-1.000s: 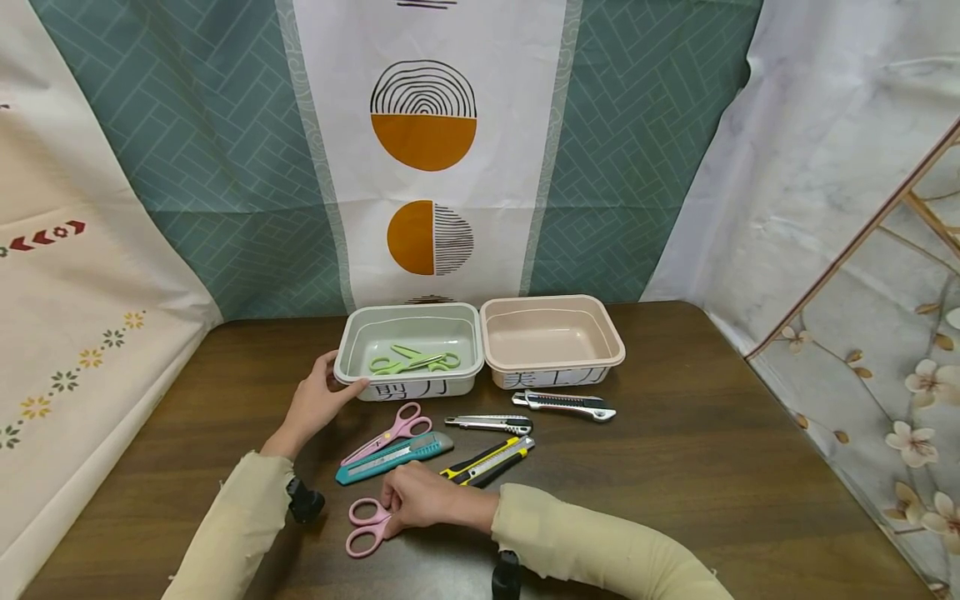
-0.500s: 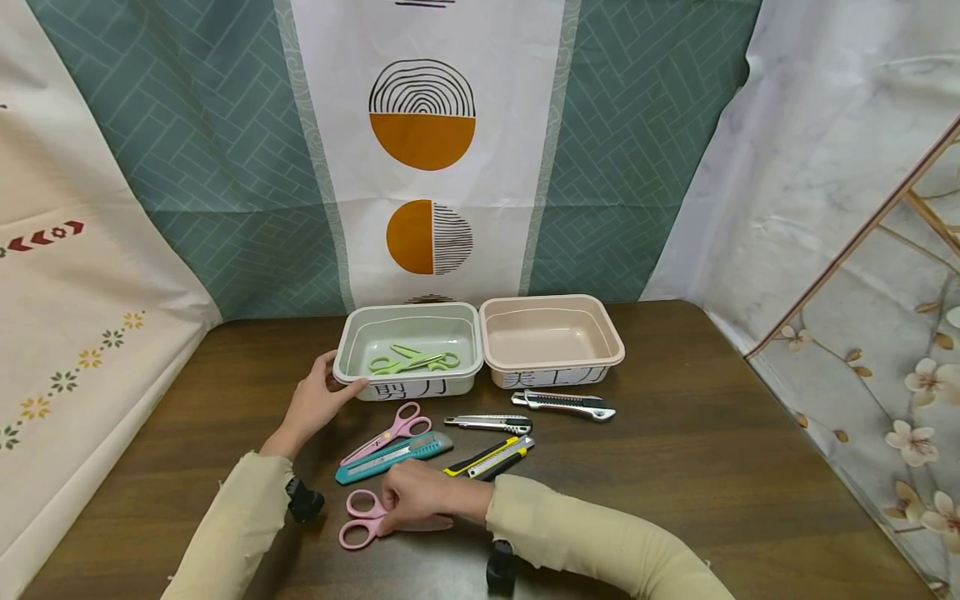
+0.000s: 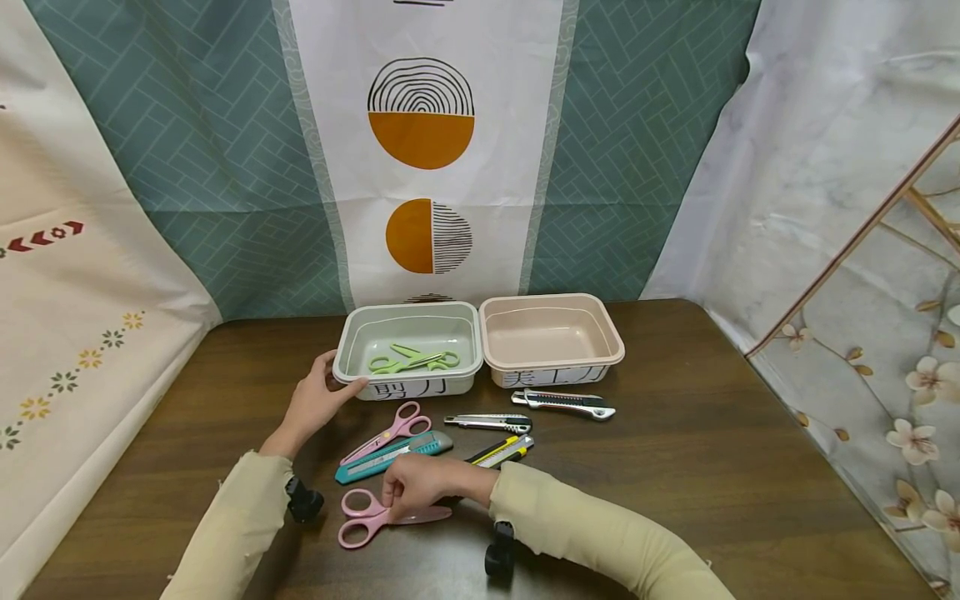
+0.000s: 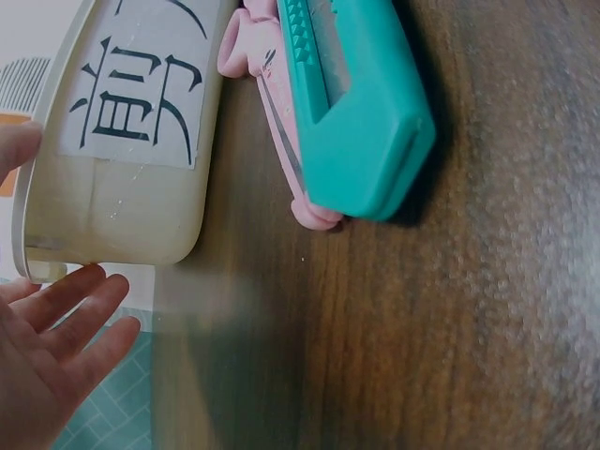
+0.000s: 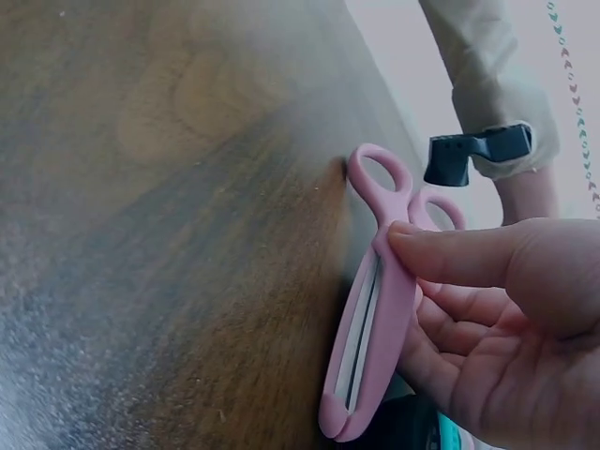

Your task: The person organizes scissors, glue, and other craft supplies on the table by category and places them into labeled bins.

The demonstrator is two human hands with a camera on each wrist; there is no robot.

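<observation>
My right hand (image 3: 414, 483) pinches a pair of pink scissors (image 5: 377, 319) near the pivot, thumb on one face. The scissors are closed, handle loops to the left, blades pointing right in the head view. My left hand (image 3: 312, 410) rests at the near left corner of the light green box (image 3: 352, 382). Its thumb touches the front rim and its fingers lie along the left side, fairly straight in the left wrist view. Green scissors (image 3: 408, 362) lie inside that box. A second pink pair of scissors (image 3: 390, 433) and a teal box cutter (image 3: 393, 458) lie between the hands.
A beige box (image 3: 555, 367) stands against the green one's right side. In front of it lie a white-and-black utility knife (image 3: 564, 403) and a slim silver cutter (image 3: 487, 422). Yellow-and-black cutters (image 3: 506, 450) lie partly behind the right forearm. Brown table (image 3: 712, 467) extends right.
The right hand has shifted the pink scissors slightly left and upward and turned them, so their blades now show to the right of the fingers. The left hand stays at the box.
</observation>
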